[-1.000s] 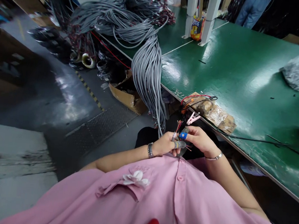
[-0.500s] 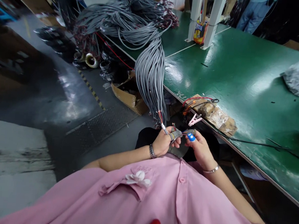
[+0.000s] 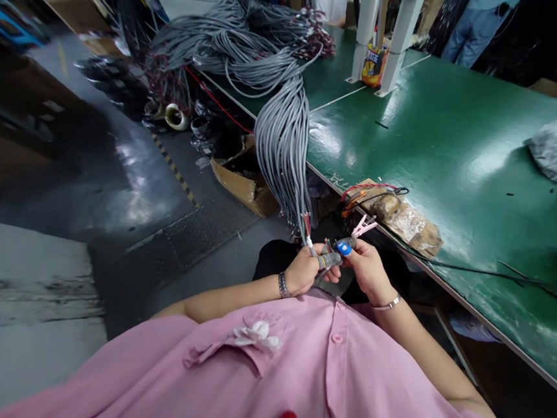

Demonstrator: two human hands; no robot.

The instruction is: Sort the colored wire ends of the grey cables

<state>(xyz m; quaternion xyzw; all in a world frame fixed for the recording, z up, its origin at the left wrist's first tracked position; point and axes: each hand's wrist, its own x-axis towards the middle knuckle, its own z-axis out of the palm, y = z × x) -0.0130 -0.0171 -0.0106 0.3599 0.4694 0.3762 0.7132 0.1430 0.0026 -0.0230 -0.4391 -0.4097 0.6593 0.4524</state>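
Observation:
My left hand is closed around a grey cable, whose stripped end shows coloured inner wires. A grey covering wraps its thumb. Close beside it, my right hand is closed in a pinch, with a blue thumb cover and a grey covering on a finger. Thin coloured wire ends stick up between the two hands; the fingers partly hide what the right hand pinches. A bundle of grey cables hangs off the table edge just beyond my hands.
The green table carries a taped wooden block with a pink clip at its edge. A large cable heap lies at the back left. An open cardboard box is on the floor. Another person stands behind the table.
My right hand has moved left, closer to my left hand, and its blue-covered thumb now sits near the wire ends. My left hand stays closed around the cable.

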